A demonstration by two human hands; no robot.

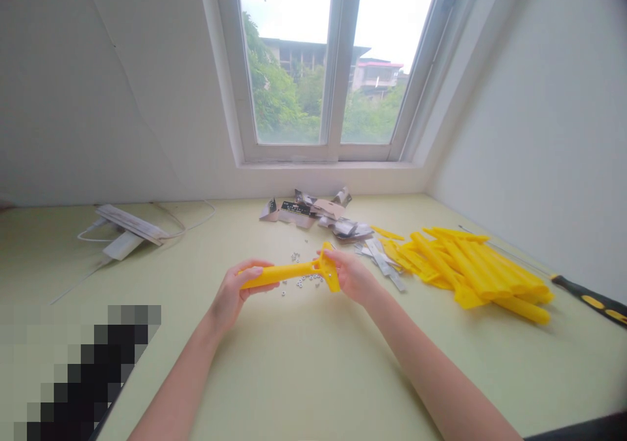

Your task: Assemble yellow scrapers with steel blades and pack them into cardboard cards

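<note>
A yellow plastic scraper [289, 272] is held level above the table between my two hands. My left hand [245, 279] wraps around its long round handle. At the other end, my right hand [349, 272] grips the flat, wider head [329, 268] with the fingertips, partly behind it. Below and behind the scraper, several small metal nuts [300, 284] lie scattered on the tabletop. Whether a small part sits between my right fingers cannot be made out.
On the right are a pile of yellow handles and heads [470, 264], flat metal strips [385, 264] and a black-and-yellow screwdriver [590, 299]. Torn packaging [313, 212] lies towards the window. A power strip [132, 224] with cables stands at the left on the pale table [294, 375].
</note>
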